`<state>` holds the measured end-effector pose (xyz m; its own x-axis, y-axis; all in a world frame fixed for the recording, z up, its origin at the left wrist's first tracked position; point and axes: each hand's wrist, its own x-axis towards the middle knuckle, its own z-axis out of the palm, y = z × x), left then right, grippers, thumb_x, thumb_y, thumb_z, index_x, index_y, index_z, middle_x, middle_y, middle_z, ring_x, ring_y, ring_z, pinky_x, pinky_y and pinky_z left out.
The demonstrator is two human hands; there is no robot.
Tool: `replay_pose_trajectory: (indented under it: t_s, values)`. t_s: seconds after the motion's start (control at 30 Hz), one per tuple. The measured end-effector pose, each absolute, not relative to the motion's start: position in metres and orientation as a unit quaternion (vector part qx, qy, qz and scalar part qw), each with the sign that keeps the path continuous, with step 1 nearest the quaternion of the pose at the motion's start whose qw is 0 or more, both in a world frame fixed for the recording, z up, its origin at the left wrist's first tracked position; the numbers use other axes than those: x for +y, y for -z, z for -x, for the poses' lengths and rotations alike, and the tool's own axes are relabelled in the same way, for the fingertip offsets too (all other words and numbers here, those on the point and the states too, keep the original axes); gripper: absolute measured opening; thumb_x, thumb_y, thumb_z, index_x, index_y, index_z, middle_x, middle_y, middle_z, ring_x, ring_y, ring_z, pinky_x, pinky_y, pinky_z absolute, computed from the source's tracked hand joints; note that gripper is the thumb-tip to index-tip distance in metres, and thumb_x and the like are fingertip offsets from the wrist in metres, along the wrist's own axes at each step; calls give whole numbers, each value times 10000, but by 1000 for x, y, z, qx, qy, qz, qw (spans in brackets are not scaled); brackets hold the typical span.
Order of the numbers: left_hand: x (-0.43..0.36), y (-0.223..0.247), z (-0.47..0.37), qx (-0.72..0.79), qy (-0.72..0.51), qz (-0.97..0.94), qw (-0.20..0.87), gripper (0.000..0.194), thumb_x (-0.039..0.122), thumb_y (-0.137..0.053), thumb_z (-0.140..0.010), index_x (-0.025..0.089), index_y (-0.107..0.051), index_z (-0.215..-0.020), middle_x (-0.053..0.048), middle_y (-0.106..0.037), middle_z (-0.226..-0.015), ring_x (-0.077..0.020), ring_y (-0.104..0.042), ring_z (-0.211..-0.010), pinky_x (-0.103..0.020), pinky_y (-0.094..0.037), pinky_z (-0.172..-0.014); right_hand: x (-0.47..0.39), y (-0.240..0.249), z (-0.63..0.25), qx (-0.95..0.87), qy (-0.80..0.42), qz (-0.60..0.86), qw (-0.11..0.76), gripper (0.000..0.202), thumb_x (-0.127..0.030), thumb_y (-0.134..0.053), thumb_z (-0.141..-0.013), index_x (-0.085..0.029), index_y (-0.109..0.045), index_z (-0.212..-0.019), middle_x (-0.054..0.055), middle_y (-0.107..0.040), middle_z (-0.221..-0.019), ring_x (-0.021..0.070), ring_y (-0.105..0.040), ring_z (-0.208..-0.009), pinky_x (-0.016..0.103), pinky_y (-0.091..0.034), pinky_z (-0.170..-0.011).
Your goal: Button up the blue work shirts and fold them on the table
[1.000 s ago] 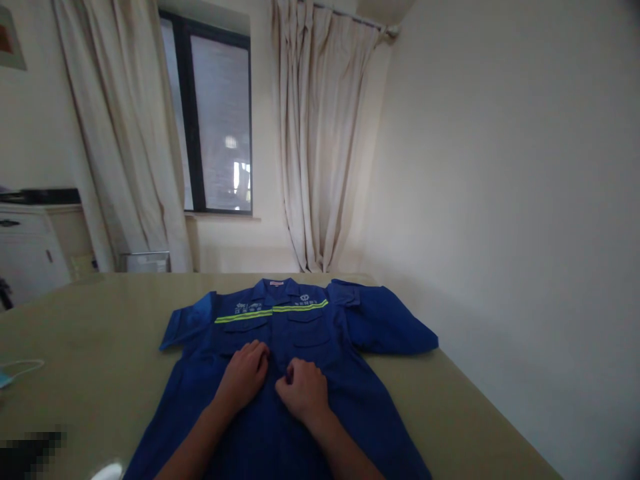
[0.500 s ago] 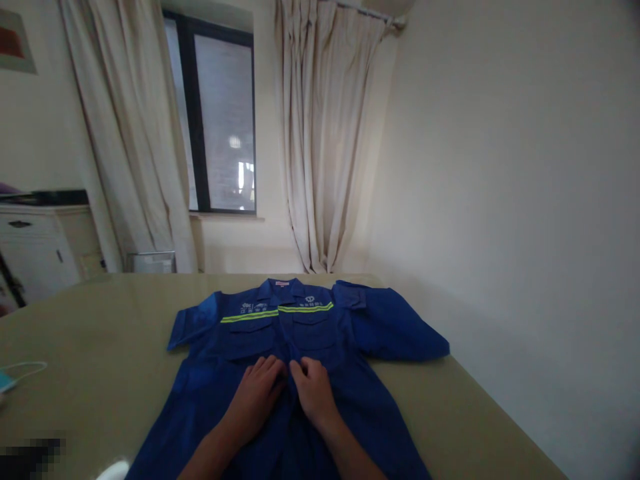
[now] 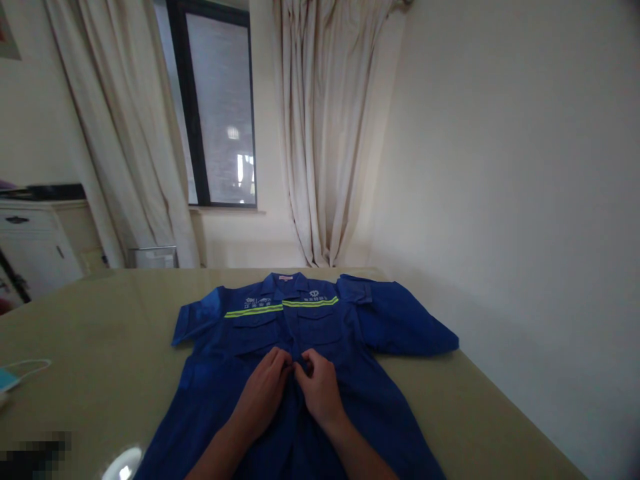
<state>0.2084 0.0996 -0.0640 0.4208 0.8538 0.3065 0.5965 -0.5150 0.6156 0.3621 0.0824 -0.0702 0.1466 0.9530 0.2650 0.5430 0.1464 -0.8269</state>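
A dark blue work jacket (image 3: 310,327) with a yellow-green chest stripe and white printing lies spread on the table, front up and collar away from me. My left hand (image 3: 273,377) pinches the front edge of the jacket just below the chest pockets. Close beside it, my right hand (image 3: 317,383) grips the other side of the front opening with thumb and fingers together. The fingertips of both hands nearly meet at the centre line. Whatever small part lies between them is hidden. Both sleeves stretch out sideways, the right-hand one reaching farther.
The jacket rests on a greenish-beige table (image 3: 100,347). A blue face mask (image 3: 9,380) with a white loop lies at the left edge. Nearer me are a white round object (image 3: 124,463) and a pixelated dark patch. A wall (image 3: 525,233) borders the right side; curtains and a window stand beyond.
My fingertips have come closer together at the jacket's front opening, and the fingers are more tightly pinched. The view has shifted slightly, with the jacket sitting a little higher and farther right.
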Motion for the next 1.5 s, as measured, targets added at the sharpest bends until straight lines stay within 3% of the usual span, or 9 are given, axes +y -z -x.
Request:
replay_pose_trajectory:
  t_s: [0.33, 0.53, 0.6, 0.7, 0.83, 0.93, 1.1, 1.27, 1.5]
  values:
    - [102, 72, -206, 450, -257, -838, 172, 282, 111, -322, -971, 241, -571, -994, -49, -655, -1014, -200, -625, -949, -335, -494, -887, 72, 64, -355, -645, -108, 672, 346, 148, -179, -590, -893, -241, -703, -967, 47, -760, -940, 225, -720, -872, 274, -454, -737]
    - [103, 74, -204, 456, -270, -821, 211, 236, 180, -340, -992, 253, -563, -1013, -50, -672, -1029, -196, -650, -953, -324, -508, -868, 72, 62, -360, -656, -207, 602, 407, 186, -188, -598, -858, -224, -756, -948, 20, -750, -791, 188, -693, -725, 250, -445, -665]
    - [104, 76, -204, 448, -292, -816, 219, 235, 206, -334, -1004, 258, -563, -1012, -48, -673, -1018, -197, -655, -942, -328, -507, -866, 73, 62, -362, -641, -239, 577, 446, 194, -269, -578, -897, -204, -758, -863, 20, -724, -724, 180, -664, -670, 248, -433, -621]
    - [104, 76, -205, 443, -325, -805, 227, 231, 248, -339, -1018, 268, -566, -987, -34, -678, -985, -196, -663, -928, -322, -503, -861, 75, 63, -364, -607, -304, 541, 496, 400, -424, -492, -957, -183, -727, -741, 25, -667, -638, 172, -621, -597, 250, -425, -563]
    - [103, 73, -207, 428, -344, -799, 243, 230, 256, -367, -1009, 268, -587, -944, -15, -678, -921, -180, -660, -859, -279, -491, -793, 79, 70, -365, -545, -439, 517, 492, 392, -517, -534, -897, -166, -707, -910, -13, -616, -567, 143, -522, -426, 235, -371, -436]
    - [102, 71, -208, 416, -351, -796, 264, 250, 284, -376, -1015, 257, -591, -890, -11, -672, -877, -167, -644, -798, -258, -484, -755, 80, 75, -364, -549, -446, 509, 491, 307, -441, -587, -862, -167, -683, -963, -30, -608, -569, 138, -531, -437, 225, -373, -447]
    - [102, 73, -208, 419, -376, -766, 311, 208, 296, -387, -996, 248, -568, -905, -9, -683, -849, -174, -660, -805, -256, -493, -762, 80, 71, -361, -608, -343, 518, 493, 113, -236, -582, -848, -186, -682, -869, -29, -609, -637, 146, -585, -575, 227, -402, -549]
    - [103, 72, -208, 427, -401, -719, 375, 230, 457, -468, -987, 250, -550, -1041, -3, -712, -894, -190, -683, -840, -280, -501, -779, 76, 64, -360, -641, -240, 552, 476, 136, -94, -576, -815, -195, -667, -809, 18, -647, -839, 164, -632, -756, 236, -451, -683]
    - [116, 81, -202, 399, -415, -697, 427, 240, 409, -605, -887, 226, -557, -1034, 11, -690, -775, -191, -660, -725, -269, -477, -666, 77, 64, -361, -601, -245, 578, 494, 108, -93, -649, -766, -197, -671, -747, 18, -673, -802, 184, -643, -776, 259, -452, -725]
